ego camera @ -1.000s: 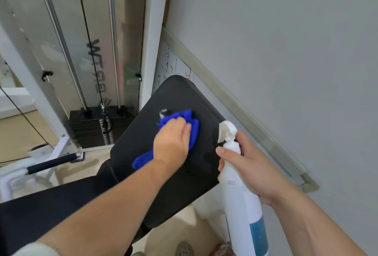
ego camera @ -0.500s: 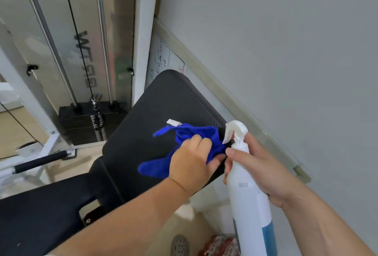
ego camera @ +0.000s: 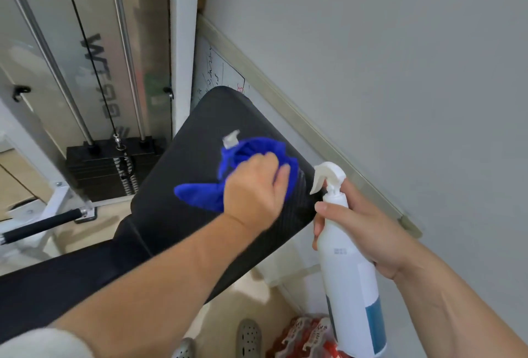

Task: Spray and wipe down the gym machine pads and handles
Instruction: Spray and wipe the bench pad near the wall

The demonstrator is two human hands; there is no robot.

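- While nobody touches it, the black handle [ego camera: 43, 224] at the far left juts from the white frame beside the weight stack [ego camera: 111, 169]; whether it has been wiped, I cannot tell.
- Next comes the tilted back pad [ego camera: 183, 214], with the seat pad [ego camera: 57, 280] below it to the left.
- On the pad's upper right part lies the blue cloth [ego camera: 200, 197], bunched, with one tail trailing left.
- Over it sits the left hand [ego camera: 254, 189], its grip closed on the cloth and pressing it to the pad close to the right edge.
- My worry here is that so tight a bunch touches only a small patch, so strips of pad may be missed, and a stroke this near the edge could slide off towards the bottle.
- Just right of that edge stands the spray bottle [ego camera: 351, 286], upright, its nozzle facing the pad.
- Around its neck the right hand [ego camera: 363, 232] has its grip closed, forefinger lying under the trigger rather than on it.
- A squeeze now would likely wet the knuckles instead of the pad, and drips could fall on the red packets [ego camera: 303, 332] on the floor.
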